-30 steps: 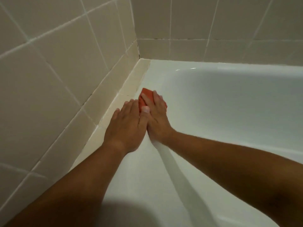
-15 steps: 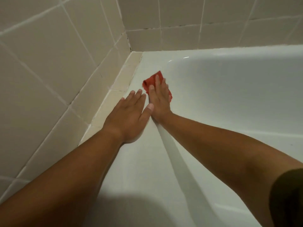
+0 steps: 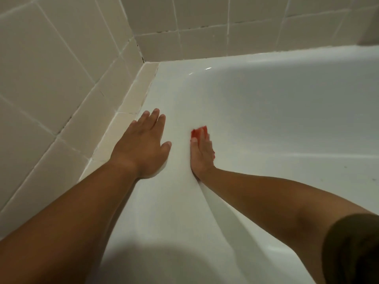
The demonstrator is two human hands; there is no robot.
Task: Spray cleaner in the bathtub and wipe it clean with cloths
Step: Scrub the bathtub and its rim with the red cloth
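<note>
Mostly, right hand (image 3: 202, 154) hides red cloth (image 3: 198, 133).

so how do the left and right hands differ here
The left hand lies palm down on the bathtub rim, holding nothing; the right hand presses a red cloth against the tub's inner slope. The left hand shows its whole back; the right hand is seen nearly edge on. Both have straight fingers pointing toward the tiled corner.
</note>
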